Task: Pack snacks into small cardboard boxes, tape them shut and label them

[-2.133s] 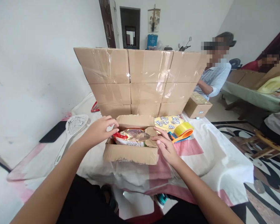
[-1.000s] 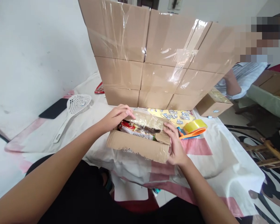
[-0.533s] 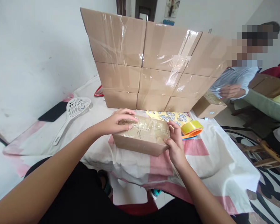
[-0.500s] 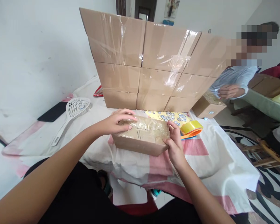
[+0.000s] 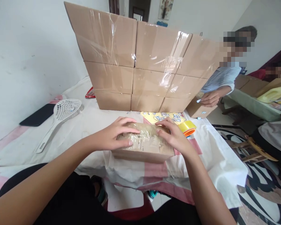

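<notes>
Box (image 5: 144, 147) flaps were folded shut on the table (image 5: 89, 122); left hand (image 5: 113, 134) and right hand (image 5: 174, 136) pressed flat on top. Tape (image 5: 186, 126) lay unused beside it; sealing looked left.

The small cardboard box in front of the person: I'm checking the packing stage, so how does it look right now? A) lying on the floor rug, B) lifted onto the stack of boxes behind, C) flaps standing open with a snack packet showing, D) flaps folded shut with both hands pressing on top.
D: the small cardboard box lies closed on the cloth-covered table, with the left hand and right hand flat on its top.
</notes>
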`<state>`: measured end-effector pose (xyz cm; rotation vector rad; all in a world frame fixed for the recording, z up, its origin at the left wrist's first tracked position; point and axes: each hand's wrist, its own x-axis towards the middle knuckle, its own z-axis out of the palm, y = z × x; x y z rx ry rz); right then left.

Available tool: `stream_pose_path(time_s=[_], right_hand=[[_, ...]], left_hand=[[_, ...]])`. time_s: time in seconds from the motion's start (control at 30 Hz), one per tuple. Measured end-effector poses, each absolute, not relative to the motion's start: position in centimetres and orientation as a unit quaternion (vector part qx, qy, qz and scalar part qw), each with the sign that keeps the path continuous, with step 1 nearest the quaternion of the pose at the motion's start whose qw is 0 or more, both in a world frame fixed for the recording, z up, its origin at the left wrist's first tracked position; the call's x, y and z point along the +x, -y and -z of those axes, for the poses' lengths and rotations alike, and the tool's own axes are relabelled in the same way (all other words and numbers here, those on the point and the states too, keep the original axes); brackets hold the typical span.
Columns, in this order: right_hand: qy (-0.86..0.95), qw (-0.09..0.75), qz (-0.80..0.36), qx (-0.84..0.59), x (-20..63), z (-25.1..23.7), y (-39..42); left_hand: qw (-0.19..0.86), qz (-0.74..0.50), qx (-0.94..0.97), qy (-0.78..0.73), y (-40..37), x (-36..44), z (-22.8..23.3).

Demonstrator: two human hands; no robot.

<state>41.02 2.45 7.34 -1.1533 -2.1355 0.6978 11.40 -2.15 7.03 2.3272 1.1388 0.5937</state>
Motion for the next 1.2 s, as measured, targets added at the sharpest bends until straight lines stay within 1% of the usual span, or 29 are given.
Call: stream_pose_path(time_s=[0.17, 0.33, 0.47, 0.53, 0.6, 0.7, 0.87, 1.1, 1.2], right_hand=[[0.822, 0.265, -0.146, -0.482, 40.9, -8.3, -0.9], [0.783, 0.184, 0.021, -0.594, 39.4, -9.4, 1.0], [0.79, 0.116, 0.057, -0.599, 38.4, -9.3, 1.4], [0.793, 0.1, 0.069, -0.596, 38.3, -9.1, 1.3], [0.799, 0.101, 0.077, -0.588, 38.4, -8.8, 1.1], [0.814, 0.125, 0.068, -0.564, 38.8, -8.3, 0.7], [0.832, 0.198, 0.005, -0.518, 39.8, -7.9, 0.0], [0.838, 0.323, -0.059, -0.436, 40.6, -8.0, -0.1], [0.806, 0.409, -0.134, -0.407, 40.7, -7.9, 0.1]], left_hand=[[0.218, -0.219, 0.855, -0.417, 3.0, 12.9, -7.0], [0.207, -0.211, 0.865, -0.405, 3.2, 13.1, -6.8], [0.193, -0.212, 0.869, -0.402, 3.5, 13.3, -6.7], [0.188, -0.211, 0.871, -0.401, 3.6, 13.4, -6.7], [0.184, -0.212, 0.872, -0.402, 3.6, 13.5, -6.7], [0.18, -0.212, 0.868, -0.41, 3.6, 13.6, -6.7], [0.177, -0.211, 0.861, -0.428, 3.8, 14.0, -6.8], [0.186, -0.21, 0.851, -0.445, 3.8, 14.3, -7.1], [0.19, -0.199, 0.849, -0.451, 3.8, 14.3, -7.1]])
